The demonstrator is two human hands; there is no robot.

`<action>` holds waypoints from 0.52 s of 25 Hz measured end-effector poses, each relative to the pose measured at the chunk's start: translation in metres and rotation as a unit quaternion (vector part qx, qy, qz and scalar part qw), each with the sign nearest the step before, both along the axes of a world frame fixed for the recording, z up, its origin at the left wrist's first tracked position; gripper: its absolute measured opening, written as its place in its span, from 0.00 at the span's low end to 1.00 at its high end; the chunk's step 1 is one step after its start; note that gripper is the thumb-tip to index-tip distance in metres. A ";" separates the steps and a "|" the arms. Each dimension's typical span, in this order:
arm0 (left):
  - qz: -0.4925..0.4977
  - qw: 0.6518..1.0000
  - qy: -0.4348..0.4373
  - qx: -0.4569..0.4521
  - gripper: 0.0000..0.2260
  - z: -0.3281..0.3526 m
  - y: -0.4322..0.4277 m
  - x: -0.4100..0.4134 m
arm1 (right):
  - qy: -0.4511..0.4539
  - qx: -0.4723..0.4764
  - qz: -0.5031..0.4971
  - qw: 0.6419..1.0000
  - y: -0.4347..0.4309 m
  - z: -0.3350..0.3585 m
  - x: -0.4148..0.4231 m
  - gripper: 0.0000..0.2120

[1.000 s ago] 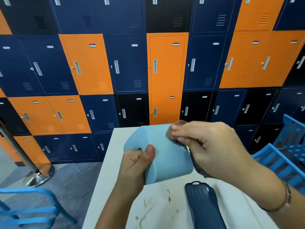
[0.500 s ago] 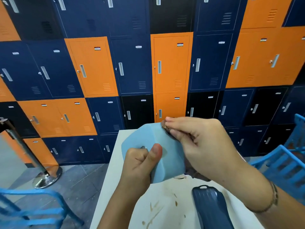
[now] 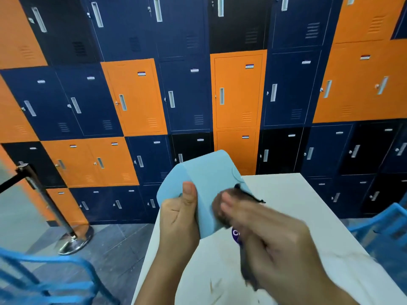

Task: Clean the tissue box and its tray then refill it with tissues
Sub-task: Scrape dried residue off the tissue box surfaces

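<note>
Wiping step: left hand (image 3: 178, 214) grips the pale blue tissue box (image 3: 207, 172) above the table (image 3: 297, 194) edge while the blurred right hand (image 3: 271, 238) presses a dark cloth (image 3: 222, 208) to its side; the next move likely calls for turning the box to an unwiped face.

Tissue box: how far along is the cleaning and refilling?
Nothing looks finished yet. In hand: the left hand grips the tissue box above the table while the blurred right hand rubs a dark cloth on its side. Left: the tray, not in view, and refilling; no tissues show.
</note>
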State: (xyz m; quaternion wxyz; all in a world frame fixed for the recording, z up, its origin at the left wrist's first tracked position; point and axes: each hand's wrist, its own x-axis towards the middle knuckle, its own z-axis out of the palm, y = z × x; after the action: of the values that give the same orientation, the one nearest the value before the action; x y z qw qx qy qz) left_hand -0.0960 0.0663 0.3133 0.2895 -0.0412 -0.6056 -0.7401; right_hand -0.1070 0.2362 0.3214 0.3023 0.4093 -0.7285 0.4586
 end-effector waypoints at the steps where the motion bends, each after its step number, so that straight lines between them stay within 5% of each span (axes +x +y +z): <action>1: 0.003 1.000 -0.012 -0.027 0.37 0.001 0.002 0.000 | -0.026 -0.011 -0.011 1.000 0.003 0.007 -0.011 0.18; 7: -0.057 0.997 0.006 -0.046 0.27 0.012 0.007 0.001 | -0.015 0.049 -0.071 0.996 0.010 0.042 -0.042 0.15; 9: -0.060 0.998 -0.016 -0.025 0.42 0.023 0.010 0.008 | -0.022 0.043 -0.069 0.996 0.010 0.046 -0.044 0.14; 10: -0.047 0.999 -0.020 -0.009 0.28 0.024 0.011 0.008 | -0.020 0.043 -0.068 0.997 0.009 0.045 -0.042 0.14; 13: 0.020 0.998 -0.039 0.042 0.30 0.023 0.011 0.003 | -0.006 0.058 -0.056 0.997 0.009 0.036 -0.027 0.14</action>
State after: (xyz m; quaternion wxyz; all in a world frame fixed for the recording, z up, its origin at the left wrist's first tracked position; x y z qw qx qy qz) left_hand -0.0933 0.0774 0.3364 0.2818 0.0115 -0.5851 -0.7603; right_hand -0.1339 0.2451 0.3573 0.2989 0.3821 -0.7775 0.4002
